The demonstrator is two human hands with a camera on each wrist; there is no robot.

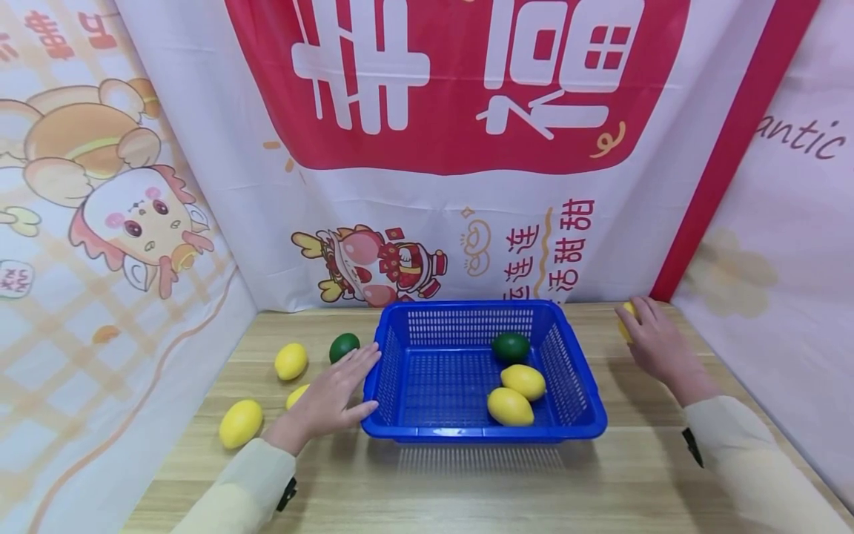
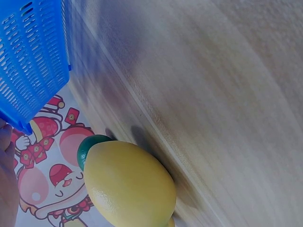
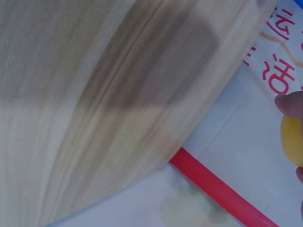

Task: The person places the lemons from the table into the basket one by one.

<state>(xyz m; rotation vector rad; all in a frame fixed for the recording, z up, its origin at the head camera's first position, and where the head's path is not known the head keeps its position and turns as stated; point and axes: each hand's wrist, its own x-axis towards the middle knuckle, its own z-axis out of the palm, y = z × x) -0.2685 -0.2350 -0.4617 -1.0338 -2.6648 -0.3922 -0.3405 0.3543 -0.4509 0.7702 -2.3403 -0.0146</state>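
A blue plastic basket [image 1: 494,432] stands in the middle of the wooden table. Two lemons [image 1: 510,407] and a dark green fruit [image 1: 511,346] lie in its right half. My left hand [image 1: 333,397] rests with straight fingers at the basket's left rim, thumb apart from the fingers. To the right of the basket, near the back of the table, my right hand [image 1: 657,341] grips a lemon [image 1: 626,323]. In the right wrist view, that lemon [image 3: 291,142] shows between thumb and finger at the right edge.
Left of the basket lie a lemon [image 1: 290,361], a nearer lemon [image 1: 241,424], another lemon [image 1: 296,395] partly behind my left hand, and a dark green fruit [image 1: 343,347]. Printed cloth [image 1: 467,193] hangs behind the table and along both sides.
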